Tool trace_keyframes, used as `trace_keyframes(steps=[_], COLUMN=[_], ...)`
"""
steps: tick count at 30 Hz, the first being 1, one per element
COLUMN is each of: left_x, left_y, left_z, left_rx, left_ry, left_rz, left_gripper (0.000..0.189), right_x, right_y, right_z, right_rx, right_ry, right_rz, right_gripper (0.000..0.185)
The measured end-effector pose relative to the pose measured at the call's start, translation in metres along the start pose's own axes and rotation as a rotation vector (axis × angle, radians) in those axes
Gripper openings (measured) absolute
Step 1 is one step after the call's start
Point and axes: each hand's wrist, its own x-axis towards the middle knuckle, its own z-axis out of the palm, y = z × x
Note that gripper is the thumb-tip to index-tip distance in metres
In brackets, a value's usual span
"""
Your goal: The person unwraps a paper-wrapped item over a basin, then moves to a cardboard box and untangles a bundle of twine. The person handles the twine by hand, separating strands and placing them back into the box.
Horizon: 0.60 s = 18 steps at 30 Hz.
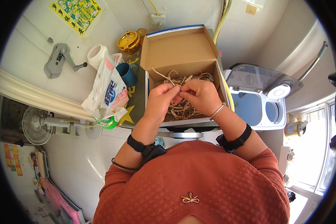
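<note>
Both my hands meet over an open cardboard box [182, 53] that holds a tangle of dry, brown, root-like strands [182, 110]. My left hand [163, 98] pinches one strand [163, 75] between thumb and fingertips, and its free end sticks up towards the back left of the box. Close against it, my right hand [202, 96] has its thumb and fingertips closed at the same spot, seemingly on the same strand; the fingers hide the exact grip. The box's raised lid leans back, away from me.
Left of the box stand a blue mug [127, 74], a plastic detergent bag [112, 95], a white container [97, 56] and a gold pot [128, 41]. A yellow hose [227, 89] runs down the box's right side, beside an open twin-tub washing machine [247, 110].
</note>
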Motion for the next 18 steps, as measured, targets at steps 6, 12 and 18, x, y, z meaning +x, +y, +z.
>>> trace_keyframes(steps=[6,12,18], left_x=[0.0,0.001,0.004], left_y=[-0.002,-0.002,-0.002], left_z=[-0.003,-0.004,-0.007], left_rx=[-0.017,-0.024,0.195], left_ry=[0.014,0.02,-0.01], left_rz=[-0.006,-0.061,0.017], left_gripper=[0.021,0.021,0.018], right_x=[0.001,0.001,-0.001], right_y=[0.002,0.01,0.017], right_z=[0.003,0.003,0.006], right_rx=[0.098,0.191,0.235], right_ry=[-0.005,-0.057,-0.041], right_rz=[0.033,0.148,0.18], right_gripper=[0.009,0.009,0.009])
